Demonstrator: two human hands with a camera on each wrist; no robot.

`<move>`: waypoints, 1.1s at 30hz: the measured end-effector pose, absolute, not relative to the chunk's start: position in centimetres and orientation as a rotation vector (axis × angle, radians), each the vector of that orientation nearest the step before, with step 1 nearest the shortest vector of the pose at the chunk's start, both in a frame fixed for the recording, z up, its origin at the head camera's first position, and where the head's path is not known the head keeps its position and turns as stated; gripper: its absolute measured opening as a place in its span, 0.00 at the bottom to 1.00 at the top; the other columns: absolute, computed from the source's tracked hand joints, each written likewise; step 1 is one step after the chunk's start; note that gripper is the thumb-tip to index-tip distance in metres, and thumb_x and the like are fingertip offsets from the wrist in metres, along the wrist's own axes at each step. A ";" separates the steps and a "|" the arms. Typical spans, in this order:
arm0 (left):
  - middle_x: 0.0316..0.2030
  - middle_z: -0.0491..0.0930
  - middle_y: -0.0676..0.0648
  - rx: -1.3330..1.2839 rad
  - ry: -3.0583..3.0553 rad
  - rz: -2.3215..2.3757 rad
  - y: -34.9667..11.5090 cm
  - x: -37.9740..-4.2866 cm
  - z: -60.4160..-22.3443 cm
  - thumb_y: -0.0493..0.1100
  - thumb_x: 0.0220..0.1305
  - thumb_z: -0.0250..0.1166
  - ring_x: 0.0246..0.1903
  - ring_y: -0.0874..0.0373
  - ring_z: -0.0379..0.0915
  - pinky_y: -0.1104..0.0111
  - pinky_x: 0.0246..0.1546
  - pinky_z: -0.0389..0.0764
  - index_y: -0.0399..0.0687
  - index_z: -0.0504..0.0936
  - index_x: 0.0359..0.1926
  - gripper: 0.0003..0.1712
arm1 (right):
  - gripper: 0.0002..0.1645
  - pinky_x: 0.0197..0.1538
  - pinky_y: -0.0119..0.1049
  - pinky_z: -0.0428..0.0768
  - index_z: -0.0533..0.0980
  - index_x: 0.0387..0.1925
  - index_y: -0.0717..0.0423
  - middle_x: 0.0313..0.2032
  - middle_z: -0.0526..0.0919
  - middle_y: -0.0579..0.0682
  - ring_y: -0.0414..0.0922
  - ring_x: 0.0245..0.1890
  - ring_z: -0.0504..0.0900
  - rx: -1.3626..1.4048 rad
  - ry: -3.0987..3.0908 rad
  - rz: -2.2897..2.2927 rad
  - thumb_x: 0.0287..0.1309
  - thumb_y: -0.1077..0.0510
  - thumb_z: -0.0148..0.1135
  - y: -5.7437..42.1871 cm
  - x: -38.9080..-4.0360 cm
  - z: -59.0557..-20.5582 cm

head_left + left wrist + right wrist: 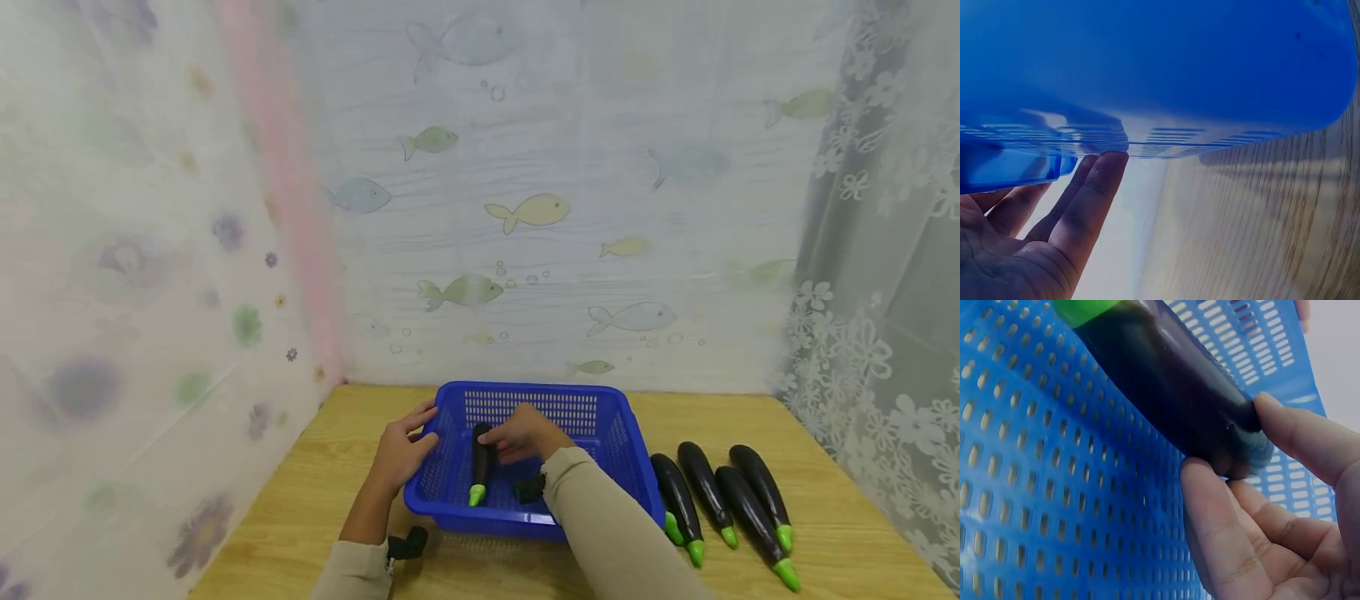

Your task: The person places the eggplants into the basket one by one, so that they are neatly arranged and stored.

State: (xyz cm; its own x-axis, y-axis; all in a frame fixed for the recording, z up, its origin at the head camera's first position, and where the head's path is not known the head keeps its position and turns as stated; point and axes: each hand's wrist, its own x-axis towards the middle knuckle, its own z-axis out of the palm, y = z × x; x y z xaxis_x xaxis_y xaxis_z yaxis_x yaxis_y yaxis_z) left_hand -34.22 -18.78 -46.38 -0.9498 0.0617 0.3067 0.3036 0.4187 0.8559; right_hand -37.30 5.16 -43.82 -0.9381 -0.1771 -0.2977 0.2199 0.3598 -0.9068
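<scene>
A dark eggplant [481,458] with a green stem end stands out inside the blue plastic basket [525,518], near its left wall. My right hand [521,433] pinches its rounded end between thumb and fingers; the right wrist view shows the eggplant [1172,387] slanting away, green cap at upper left. At the basket's left rim is my left hand [405,454]. Its fingers [1088,206] extend fairly straight against the outside of the slotted wall in the left wrist view. Just right of the basket, several more eggplants [701,492] lie on the table, green ends toward me.
The wooden table [300,483] carries the basket at its middle. Behind it hangs a fish-patterned curtain [540,125], with a flowered sheet [135,292] on the left and a lace-like one [900,333] on the right. Small black devices [408,544] sit at both wrists.
</scene>
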 end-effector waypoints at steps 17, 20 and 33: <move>0.72 0.72 0.47 -0.329 -2.427 -1.558 -18.6 -34.2 -46.6 0.37 0.63 0.63 0.71 0.41 0.70 0.44 0.65 0.76 0.40 0.79 0.67 0.30 | 0.30 0.38 0.45 0.90 0.74 0.51 0.71 0.38 0.85 0.61 0.54 0.38 0.89 0.108 2.259 -1.629 0.52 0.61 0.79 3.3 -37.3 -44.1; 0.72 0.73 0.46 -0.333 -2.416 -1.559 -18.7 -34.2 -46.4 0.37 0.63 0.63 0.70 0.40 0.71 0.44 0.63 0.77 0.40 0.79 0.67 0.29 | 0.29 0.40 0.46 0.90 0.75 0.50 0.72 0.38 0.86 0.62 0.55 0.38 0.90 0.092 2.263 -1.633 0.52 0.62 0.79 3.1 -37.2 -43.9; 0.71 0.74 0.45 -0.354 -2.381 -1.585 -18.8 -34.2 -46.5 0.34 0.62 0.65 0.70 0.40 0.71 0.43 0.63 0.77 0.39 0.80 0.66 0.29 | 0.19 0.40 0.44 0.90 0.78 0.43 0.70 0.42 0.87 0.65 0.54 0.36 0.90 0.101 2.265 -1.593 0.53 0.65 0.77 2.9 -37.5 -43.8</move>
